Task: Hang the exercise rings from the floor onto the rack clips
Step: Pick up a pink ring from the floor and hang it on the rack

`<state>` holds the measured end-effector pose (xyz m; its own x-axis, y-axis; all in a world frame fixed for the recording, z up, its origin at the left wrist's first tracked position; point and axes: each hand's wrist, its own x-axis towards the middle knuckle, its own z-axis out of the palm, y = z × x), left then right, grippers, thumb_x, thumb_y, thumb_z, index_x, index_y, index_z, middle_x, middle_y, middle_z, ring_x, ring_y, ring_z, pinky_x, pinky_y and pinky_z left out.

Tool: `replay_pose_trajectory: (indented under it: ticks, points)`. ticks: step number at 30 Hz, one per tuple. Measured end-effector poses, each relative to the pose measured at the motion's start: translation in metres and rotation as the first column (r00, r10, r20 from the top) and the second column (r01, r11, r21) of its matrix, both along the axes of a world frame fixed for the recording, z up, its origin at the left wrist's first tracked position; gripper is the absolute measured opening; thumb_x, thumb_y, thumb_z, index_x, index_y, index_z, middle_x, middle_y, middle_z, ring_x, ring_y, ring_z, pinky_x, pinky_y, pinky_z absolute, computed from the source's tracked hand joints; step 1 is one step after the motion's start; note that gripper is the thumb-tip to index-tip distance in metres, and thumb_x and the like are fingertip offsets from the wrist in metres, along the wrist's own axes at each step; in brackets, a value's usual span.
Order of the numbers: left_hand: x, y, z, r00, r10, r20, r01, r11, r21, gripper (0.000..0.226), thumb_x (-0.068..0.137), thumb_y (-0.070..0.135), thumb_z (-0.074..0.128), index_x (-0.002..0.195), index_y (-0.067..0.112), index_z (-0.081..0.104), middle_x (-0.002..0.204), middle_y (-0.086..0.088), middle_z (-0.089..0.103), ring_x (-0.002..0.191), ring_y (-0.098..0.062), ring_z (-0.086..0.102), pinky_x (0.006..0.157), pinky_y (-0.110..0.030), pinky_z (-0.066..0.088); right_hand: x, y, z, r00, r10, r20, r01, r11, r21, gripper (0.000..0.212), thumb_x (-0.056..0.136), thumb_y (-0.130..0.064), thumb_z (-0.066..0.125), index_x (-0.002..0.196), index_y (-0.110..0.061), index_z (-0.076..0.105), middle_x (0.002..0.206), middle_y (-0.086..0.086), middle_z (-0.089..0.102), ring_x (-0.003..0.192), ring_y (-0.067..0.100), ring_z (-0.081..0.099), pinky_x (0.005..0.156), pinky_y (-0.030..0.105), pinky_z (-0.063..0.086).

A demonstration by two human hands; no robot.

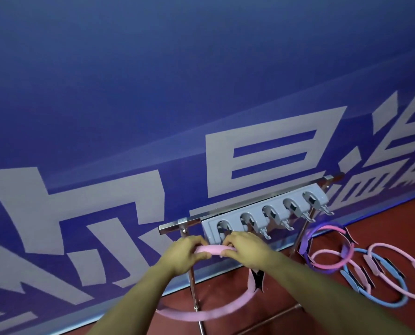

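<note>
A pink exercise ring (pixel 213 250) is held by its top just under the leftmost clip (pixel 223 228) of a grey clip rack (pixel 264 213). My left hand (pixel 187 255) grips the ring's top on the left side. My right hand (pixel 246 247) grips it on the right, fingertips touching the clip. The ring's lower arc (pixel 201 314) hangs in front of the rack's metal stand. Several more rings lie on the red floor to the right: purple (pixel 306 240), pink (pixel 322 264), blue (pixel 380 302) and another pink (pixel 404 294).
The rack sits on a chrome crossbar (pixel 177 226) with thin metal legs (pixel 193 284). The other clips (pixel 291 205) to the right hold nothing. Behind stands a blue wall (pixel 153 93) with large grey characters. Red floor (pixel 286 293) spreads below.
</note>
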<state>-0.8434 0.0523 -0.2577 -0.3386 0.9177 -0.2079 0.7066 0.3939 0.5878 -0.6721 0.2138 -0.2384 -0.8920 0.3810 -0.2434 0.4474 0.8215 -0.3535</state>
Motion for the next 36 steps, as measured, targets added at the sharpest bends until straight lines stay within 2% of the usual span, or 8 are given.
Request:
replay_pose_trajectory:
  ticks: [4, 11, 19, 25, 29, 36]
  points:
    - [-0.004, 0.010, -0.003, 0.999, 0.011, -0.050, -0.014, 0.998, -0.056, 0.032, 0.084, 0.051, 0.073, 0.108, 0.030, 0.066, 0.103, 0.009, 0.073, 0.092, -0.016, 0.066, 0.081, -0.035, 0.053, -0.008, 0.002, 0.000, 0.999, -0.022, 0.030, 0.021, 0.999, 0.046, 0.032, 0.093, -0.051, 0.061, 0.114, -0.027, 0.065, 0.114, -0.002, 0.070, 0.105, 0.024, 0.065, 0.085, 0.037, 0.048]
    - [-0.007, 0.018, -0.016, 0.999, 0.010, -0.051, -0.018, 0.987, -0.160, 0.036, 0.082, 0.048, 0.076, 0.111, 0.030, 0.063, 0.104, 0.004, 0.071, 0.095, -0.021, 0.065, 0.082, -0.036, 0.053, -0.010, 0.001, -0.006, 0.998, -0.009, 0.065, 0.004, 0.998, 0.071, 0.038, 0.092, -0.050, 0.063, 0.119, -0.023, 0.061, 0.124, 0.001, 0.062, 0.115, 0.025, 0.058, 0.094, 0.040, 0.046]
    - [-0.008, 0.019, -0.028, 0.999, -0.009, -0.040, 0.004, 0.990, -0.140, 0.034, 0.084, 0.050, 0.072, 0.110, 0.031, 0.061, 0.102, 0.009, 0.071, 0.095, -0.019, 0.065, 0.084, -0.038, 0.053, -0.008, 0.006, -0.011, 0.996, -0.017, 0.083, 0.013, 0.999, 0.047, 0.029, 0.096, -0.043, 0.057, 0.120, -0.026, 0.062, 0.125, -0.002, 0.062, 0.117, 0.024, 0.057, 0.096, 0.039, 0.045]
    - [-0.012, 0.020, -0.032, 1.000, -0.008, 0.002, 0.008, 0.992, -0.127, 0.034, 0.084, 0.050, 0.071, 0.109, 0.029, 0.059, 0.101, 0.007, 0.070, 0.092, -0.020, 0.064, 0.081, -0.038, 0.052, -0.010, 0.005, -0.015, 0.998, -0.042, 0.041, 0.040, 0.998, 0.045, 0.036, 0.091, -0.052, 0.060, 0.115, -0.025, 0.060, 0.115, 0.001, 0.066, 0.114, 0.026, 0.056, 0.096, 0.040, 0.044]
    - [-0.012, 0.021, -0.035, 0.996, -0.042, 0.076, 0.052, 0.988, -0.142, 0.034, 0.088, 0.045, 0.069, 0.109, 0.024, 0.053, 0.097, 0.005, 0.065, 0.084, -0.019, 0.059, 0.081, -0.039, 0.050, -0.009, 0.005, -0.015, 0.997, -0.045, 0.070, 0.041, 0.998, 0.053, 0.042, 0.089, -0.054, 0.062, 0.120, -0.026, 0.056, 0.110, 0.004, 0.060, 0.115, 0.026, 0.052, 0.099, 0.038, 0.040]
    - [-0.011, 0.022, -0.037, 0.983, -0.084, 0.165, 0.105, 0.987, -0.125, 0.027, 0.093, 0.036, 0.067, 0.105, 0.025, 0.045, 0.092, 0.012, 0.057, 0.077, -0.005, 0.051, 0.071, -0.023, 0.042, -0.008, 0.005, -0.015, 0.995, -0.032, 0.098, 0.031, 0.999, 0.008, 0.047, 0.086, -0.053, 0.066, 0.125, -0.031, 0.054, 0.118, 0.004, 0.056, 0.116, 0.026, 0.052, 0.100, 0.037, 0.040]
